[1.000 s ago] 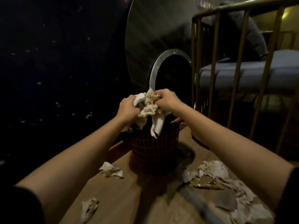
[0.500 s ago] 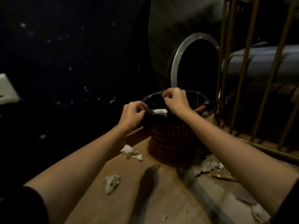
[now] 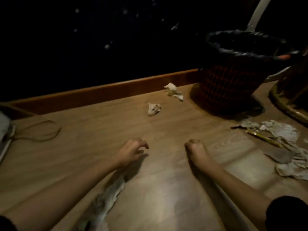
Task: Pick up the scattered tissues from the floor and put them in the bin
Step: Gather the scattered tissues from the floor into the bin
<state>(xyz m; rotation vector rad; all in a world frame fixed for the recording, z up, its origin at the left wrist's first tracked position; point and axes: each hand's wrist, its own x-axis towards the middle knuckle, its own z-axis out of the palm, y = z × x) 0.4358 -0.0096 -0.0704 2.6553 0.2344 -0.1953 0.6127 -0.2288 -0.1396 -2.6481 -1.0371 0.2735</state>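
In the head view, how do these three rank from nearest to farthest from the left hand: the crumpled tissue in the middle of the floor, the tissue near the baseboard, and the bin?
From the left hand:
1. The crumpled tissue, ahead on the open floor, slightly right.
2. The tissue near the baseboard, farther ahead, just left of the bin.
3. The bin, far right, beyond both tissues.

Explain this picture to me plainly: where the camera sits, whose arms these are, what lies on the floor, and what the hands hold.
The camera is worn on a person's head and looks down, so both bare arms are the wearer's own. The left hand hangs loosely curled and holds nothing; the right hand is closed in a fist, with nothing showing in it. On the wooden floor lie a crumpled tissue, another near the wall, a spread of tissues at right and a long piece under the left forearm. The bin, lined with a black bag, stands upright beyond them.
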